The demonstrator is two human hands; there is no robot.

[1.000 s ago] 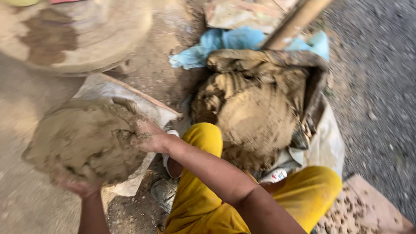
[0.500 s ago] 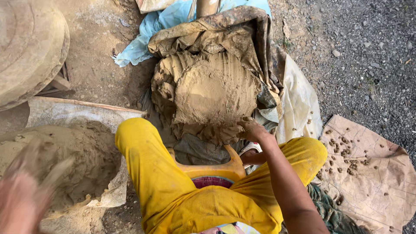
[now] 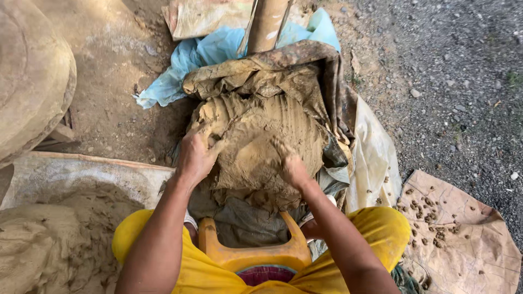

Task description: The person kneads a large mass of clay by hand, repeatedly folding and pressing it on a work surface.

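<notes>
A big mound of wet brown clay (image 3: 261,136) lies in front of me on muddy plastic sheeting (image 3: 305,76). My left hand (image 3: 195,155) presses on the mound's left side, fingers spread and dug into the clay. My right hand (image 3: 291,166) grips the mound's lower right part, fingers sunk in. Both hands are smeared with clay. I sit on an orange plastic stool (image 3: 253,253), with my knees in yellow trousers (image 3: 381,234) on either side.
A second heap of clay (image 3: 49,245) rests on a pale sack (image 3: 81,171) at lower left. A large round clay-covered wheel (image 3: 30,76) is at upper left. A wooden pole (image 3: 268,24) stands behind the mound. Cardboard with small pellets (image 3: 457,228) lies on gravel at right.
My left hand has left the clay heap at lower left and come onto the big mound. My right hand has moved up onto the mound. The view has swung right and steadied.
</notes>
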